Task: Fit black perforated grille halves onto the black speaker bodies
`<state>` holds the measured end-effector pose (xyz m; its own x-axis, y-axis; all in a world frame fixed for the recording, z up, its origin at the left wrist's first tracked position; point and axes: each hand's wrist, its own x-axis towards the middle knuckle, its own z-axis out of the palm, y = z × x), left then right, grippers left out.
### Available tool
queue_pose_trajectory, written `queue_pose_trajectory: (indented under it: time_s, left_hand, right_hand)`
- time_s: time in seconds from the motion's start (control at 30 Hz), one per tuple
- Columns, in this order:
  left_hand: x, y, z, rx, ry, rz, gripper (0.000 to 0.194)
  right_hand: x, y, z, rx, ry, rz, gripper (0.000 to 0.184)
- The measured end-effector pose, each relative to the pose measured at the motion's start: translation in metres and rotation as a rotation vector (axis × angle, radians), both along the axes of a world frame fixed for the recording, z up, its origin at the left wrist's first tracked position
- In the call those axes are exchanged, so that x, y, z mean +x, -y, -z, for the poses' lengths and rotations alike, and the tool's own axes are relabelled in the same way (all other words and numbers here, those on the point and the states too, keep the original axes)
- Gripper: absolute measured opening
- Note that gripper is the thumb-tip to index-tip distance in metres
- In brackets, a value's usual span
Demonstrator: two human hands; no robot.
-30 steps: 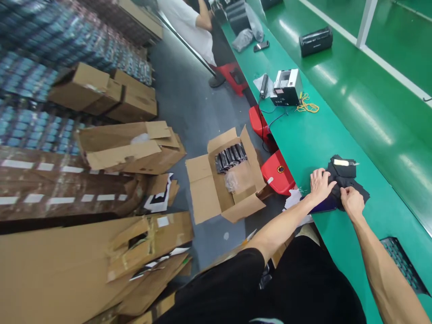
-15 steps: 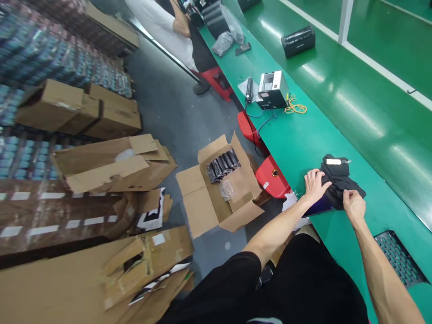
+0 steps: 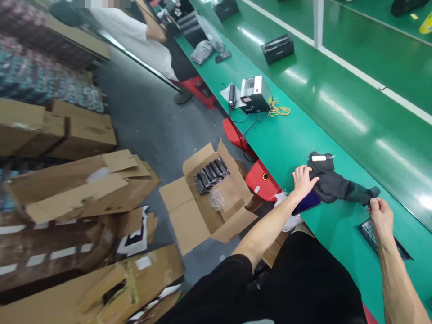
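Note:
A black cloth item point(image 3: 332, 184), long and creased, lies across the green bench. My right hand point(image 3: 382, 216) pinches its far right end, and the fabric stretches out toward that hand. My left hand point(image 3: 303, 181) rests with spread fingers on the left part of the cloth. A small white tag point(image 3: 321, 158) sits on the folded upper part. Under my left forearm, a dark flat panel with a bluish sheen point(image 3: 308, 202) shows at the bench edge. Partly behind my right wrist lies a black tray with a grid of holes point(image 3: 369, 231).
Along the bench stand a white and black boxy device point(image 3: 255, 93), a yellow cord point(image 3: 279, 109) and a black handheld tool point(image 3: 232, 96). Red stools point(image 3: 262, 180) line its edge. An open carton point(image 3: 189, 216) with black wrapped items is on the floor. A person point(image 3: 135, 36) sits farther along.
My right hand has moved right and toward me, drawing the end of the black cloth out lengthwise. My left hand stays on the cloth. The view has shifted to the right.

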<state>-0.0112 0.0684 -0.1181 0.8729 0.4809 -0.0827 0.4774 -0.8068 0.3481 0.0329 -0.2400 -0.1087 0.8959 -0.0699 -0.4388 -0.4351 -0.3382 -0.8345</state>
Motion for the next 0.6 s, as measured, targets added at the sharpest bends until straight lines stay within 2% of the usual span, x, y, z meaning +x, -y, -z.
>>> queue_pose_trajectory:
  time_s: [0.1,0.17,0.23,0.27,0.3,0.37,0.43,0.5,0.53,0.6]
  left_hand:
    - [0.003,-0.003,-0.012,0.006,0.015,-0.022,0.043]
    - [0.005,0.001,-0.023,0.011,0.116,-0.034,0.041]
    - [0.009,0.016,-0.034,-0.047,0.273,0.014,0.039]
    - [0.01,0.029,-0.039,-0.125,0.337,0.061,0.038]
    - [0.012,0.047,-0.041,-0.246,0.367,0.113,0.038]
    - [0.012,0.089,-0.042,-0.609,0.284,0.194,0.043]
    - [0.01,0.133,-0.038,-1.061,-0.01,0.22,0.054]
    - [0.004,0.168,-0.032,-1.39,-0.339,0.249,0.067]
    - [0.001,0.181,-0.03,-1.475,-0.447,0.274,0.072]
    - [-0.005,0.197,-0.026,-1.457,-0.499,0.354,0.078]
  right_hand:
    - [-0.019,0.043,-0.014,0.248,0.021,0.111,0.055]
    - [-0.034,0.061,-0.024,0.389,0.026,0.164,0.057]
    - [-0.049,0.073,-0.034,0.492,0.017,0.205,0.054]
    - [-0.056,0.077,-0.038,0.528,0.01,0.217,0.05]
    - [-0.063,0.079,-0.042,0.565,0.0,0.225,0.046]
    - [-0.077,0.082,-0.05,0.65,-0.045,0.232,0.04]
    - [-0.09,0.084,-0.055,0.751,-0.103,0.243,0.039]
    - [-0.102,0.088,-0.057,0.826,-0.143,0.275,0.04]
    - [-0.108,0.091,-0.056,0.841,-0.151,0.297,0.041]
    - [-0.118,0.099,-0.051,0.855,-0.166,0.342,0.044]
